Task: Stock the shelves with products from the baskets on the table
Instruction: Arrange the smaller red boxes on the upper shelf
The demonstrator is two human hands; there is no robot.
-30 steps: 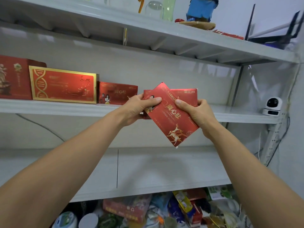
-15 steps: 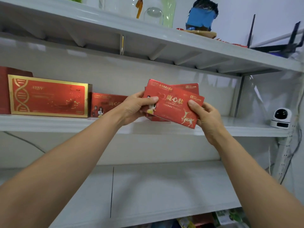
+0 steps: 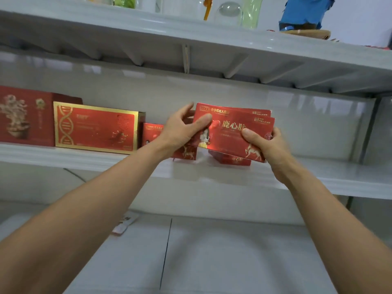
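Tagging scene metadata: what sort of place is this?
Likely a small shop or stockroom display: white tiered shelves, red boxed products like the gold-framed box lined along one, and the left hand and right hand holding another red box up to it.

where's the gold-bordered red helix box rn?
Head view, left: the gold-bordered red helix box stands on the middle white shelf, between a dark red carton and a small red box.

Red box (image 3: 231,134) with gold lettering and a gold deer in its lower corner. On the white shelf (image 3: 84,161): a red carton (image 3: 95,128) edged in gold with a gold double-helix pattern, and a darker red case (image 3: 25,117) bearing what may be a pale gold tree. Above, a blue bundle (image 3: 305,11).
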